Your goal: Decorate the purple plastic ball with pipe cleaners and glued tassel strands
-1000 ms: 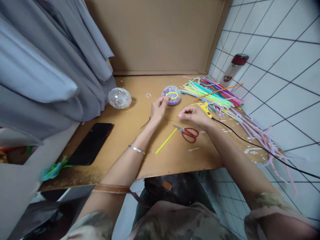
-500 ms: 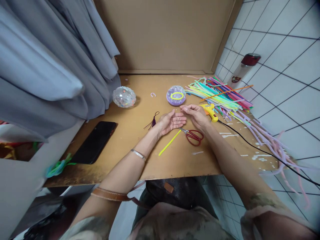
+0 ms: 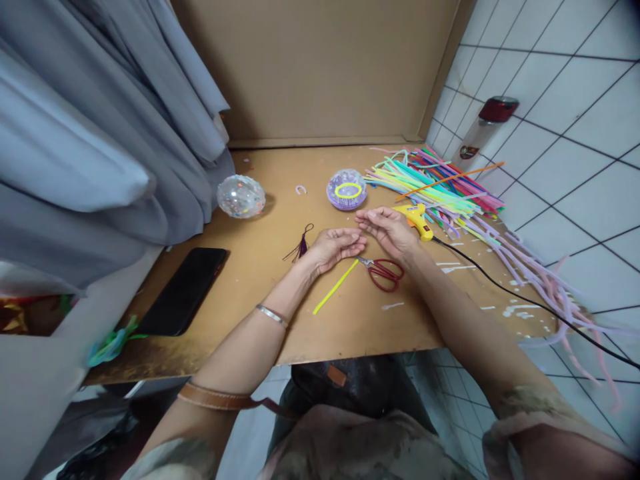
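My left hand [image 3: 337, 248] is turned palm up over the middle of the table, its fingers now curled in towards the thumb; whatever lies inside is too small to make out. Close on its right, my right hand [image 3: 387, 230] is loosely bent, thumb and fingertips a little apart, with nothing visible between them. Below the hands lie red-handled scissors [image 3: 385, 275] and a yellow pipe cleaner [image 3: 336, 288]. Just beyond them sits a purple ball [image 3: 347, 202] bearing a yellow ring and short dark lashes. A dark purple tassel [image 3: 303, 245] rests left of my left hand.
A clear speckled ball [image 3: 241, 197] and a small pale curved piece [image 3: 301, 190] lie farther back. A black phone [image 3: 184, 291] is at left. On the right are a yellow glue gun [image 3: 417, 220] with its cord, many pipe cleaners [image 3: 435, 187] and a bottle [image 3: 483, 133].
My left hand has gone from a flat, stretched palm to curled fingers. My right hand stays close by, nearly unmoved. The whole view has shifted slightly.
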Available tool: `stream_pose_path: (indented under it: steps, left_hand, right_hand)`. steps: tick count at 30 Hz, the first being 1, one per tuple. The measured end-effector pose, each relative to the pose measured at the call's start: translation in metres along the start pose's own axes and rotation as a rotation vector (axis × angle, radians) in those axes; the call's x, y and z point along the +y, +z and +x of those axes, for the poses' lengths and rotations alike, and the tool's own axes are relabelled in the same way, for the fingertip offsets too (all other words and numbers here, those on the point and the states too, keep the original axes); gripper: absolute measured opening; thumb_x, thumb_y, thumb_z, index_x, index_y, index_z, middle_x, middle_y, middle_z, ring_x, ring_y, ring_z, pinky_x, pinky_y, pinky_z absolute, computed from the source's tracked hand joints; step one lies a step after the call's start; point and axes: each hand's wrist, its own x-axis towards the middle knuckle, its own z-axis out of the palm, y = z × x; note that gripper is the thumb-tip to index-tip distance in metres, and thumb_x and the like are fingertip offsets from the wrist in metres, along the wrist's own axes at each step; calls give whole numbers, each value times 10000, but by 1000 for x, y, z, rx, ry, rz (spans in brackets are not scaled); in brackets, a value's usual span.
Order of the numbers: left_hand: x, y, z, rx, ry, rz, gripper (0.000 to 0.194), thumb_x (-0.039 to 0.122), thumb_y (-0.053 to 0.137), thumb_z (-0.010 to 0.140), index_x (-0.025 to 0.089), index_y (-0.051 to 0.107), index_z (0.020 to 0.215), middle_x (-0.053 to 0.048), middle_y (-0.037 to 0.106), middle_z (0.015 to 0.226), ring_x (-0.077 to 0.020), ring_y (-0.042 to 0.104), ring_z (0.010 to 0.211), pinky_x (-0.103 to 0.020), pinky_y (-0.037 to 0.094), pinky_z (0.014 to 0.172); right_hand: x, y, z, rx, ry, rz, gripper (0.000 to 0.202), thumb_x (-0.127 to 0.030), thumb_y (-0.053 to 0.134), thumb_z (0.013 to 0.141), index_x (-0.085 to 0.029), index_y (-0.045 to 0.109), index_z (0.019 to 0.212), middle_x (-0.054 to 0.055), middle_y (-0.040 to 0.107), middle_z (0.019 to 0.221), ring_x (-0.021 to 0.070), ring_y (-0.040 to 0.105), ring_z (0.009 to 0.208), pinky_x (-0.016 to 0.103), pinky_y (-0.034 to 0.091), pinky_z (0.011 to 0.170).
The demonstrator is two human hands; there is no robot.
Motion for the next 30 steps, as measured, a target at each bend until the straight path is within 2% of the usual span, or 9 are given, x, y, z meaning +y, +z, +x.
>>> stream_pose_path:
  steps: [5,9,14,16,18,20,23,27,30]
  left_hand:
    - [-2,5,1,69,63,61,91,78,755,828,80,690,764,-43,722,674,-73,641,538,-182,509,574]
    - [0,7,0,111,111,97,147,88,741,838,97,643,728,-21,685,621,-63,599,488,-171,462,512]
    - [0,6,3,182,185,102,144,108,715,858,112,625,746,5,654,586,-52,561,461,-160,429,478]
    - [1,4,5,257,237,85,154,134,723,856,120,614,748,16,646,590,-46,549,459,-159,424,475]
    - [1,1,7,333,290,75,174,166,737,849,131,601,746,26,637,597,-45,533,459,-162,415,467]
    - [2,-1,9,376,333,78,192,202,750,843,141,592,753,35,628,605,-45,517,460,-165,396,453]
    - [2,-3,10,400,380,94,212,260,767,835,153,593,779,42,631,629,-42,506,464,-164,372,444]
    - [0,-3,9,388,421,129,247,318,803,799,160,613,793,44,646,669,-33,505,470,-164,360,451]
    - [-2,-2,8,344,432,148,249,325,820,773,156,637,785,37,653,667,-36,516,491,-166,362,467]
  right_hand:
    - [1,1,-1,-28,9,22,321,-404,951,590,-233,707,710,4,808,887,147,731,875,311,565,928]
    - [-1,1,-1,-49,29,67,302,-417,909,686,-230,674,719,8,797,890,159,734,910,329,567,941]
    - [-7,6,-3,-66,8,23,340,-481,823,792,-232,624,675,-27,669,662,140,660,697,333,577,835]
    - [-10,7,-4,-60,6,-108,472,-613,684,870,-233,581,610,-13,616,599,158,629,646,355,568,791]
    - [-13,5,-6,-26,-51,-369,600,-688,510,934,-233,548,543,24,618,590,184,640,674,365,545,792]
    - [-14,2,-6,40,-181,-728,612,-638,471,958,-234,520,502,54,637,611,202,644,719,358,508,802]
    - [-11,-5,-6,148,-325,-1134,463,-459,563,913,-238,488,513,34,590,568,192,573,638,342,449,713]
    - [-6,-11,-3,167,-345,-1160,85,-298,623,810,-233,664,772,-4,618,618,185,545,595,326,416,642]
    - [-4,-14,0,160,-460,-1114,61,-286,677,778,-247,683,731,32,679,729,222,598,732,373,452,756]
